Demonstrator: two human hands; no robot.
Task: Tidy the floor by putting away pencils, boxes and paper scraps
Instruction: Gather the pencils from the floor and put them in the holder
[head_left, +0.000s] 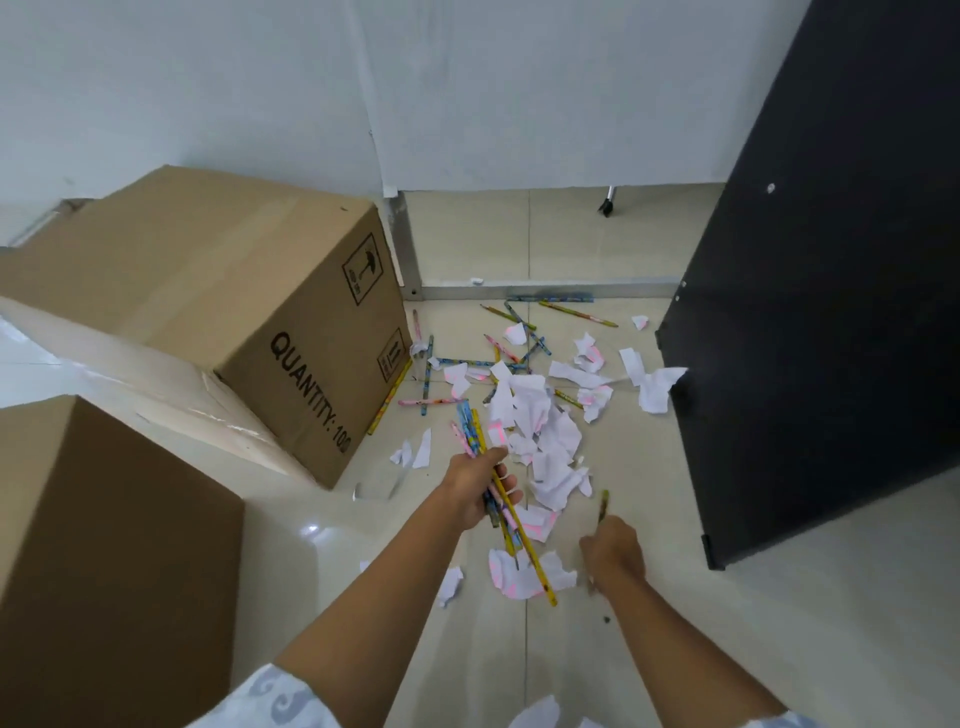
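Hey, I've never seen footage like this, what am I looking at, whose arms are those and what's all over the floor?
There is one picture, from a camera worn on a person's head, looking down. No machine: the arms are that person's own. The left hand grips a bundle of pencils. The right hand holds a single pencil. On the tiled floor lie more loose pencils and torn paper scraps. Two cardboard boxes stand on the left, a dark panel on the right.
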